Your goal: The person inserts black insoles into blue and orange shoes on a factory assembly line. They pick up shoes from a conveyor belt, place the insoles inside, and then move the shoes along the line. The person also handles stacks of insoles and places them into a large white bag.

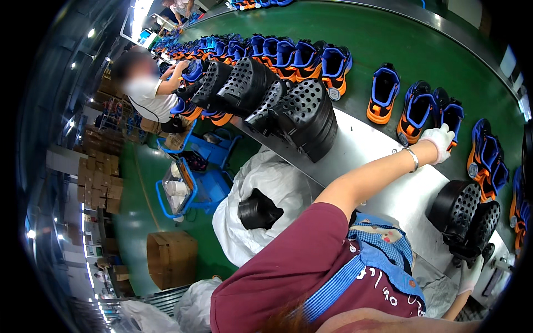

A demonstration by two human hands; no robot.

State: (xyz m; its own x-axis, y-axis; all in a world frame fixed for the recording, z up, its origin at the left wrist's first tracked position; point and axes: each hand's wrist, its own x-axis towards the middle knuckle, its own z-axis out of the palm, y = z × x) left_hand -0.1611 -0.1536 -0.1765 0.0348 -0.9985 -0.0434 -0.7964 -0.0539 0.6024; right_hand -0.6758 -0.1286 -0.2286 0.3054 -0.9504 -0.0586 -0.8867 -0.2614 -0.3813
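1. Shoe (452, 117) beside a similar shoe (417, 111), both upright on the green surface (358, 25) beyond the metal desk (355, 133).
2. Left hand (437, 142), in a white glove, lies over the shoe's near end, perhaps to steady it; the fingers are partly hidden, so whether they grip cannot be told.
3. Right hand (471, 275), also gloved, is low at the right, by a short stack of black pieces (456, 208) with round holes; whether it holds anything cannot be told.
4. Stacked black pieces (311, 133) also stand on the desk's left part, nested probably because they share one shape and take less room.
5. Shoes in a long row (302, 55) stand with openings upward, likely to keep their insides within reach.
6. Colours on the touched shoe: black upper, bright blue lining, orange near the sole.
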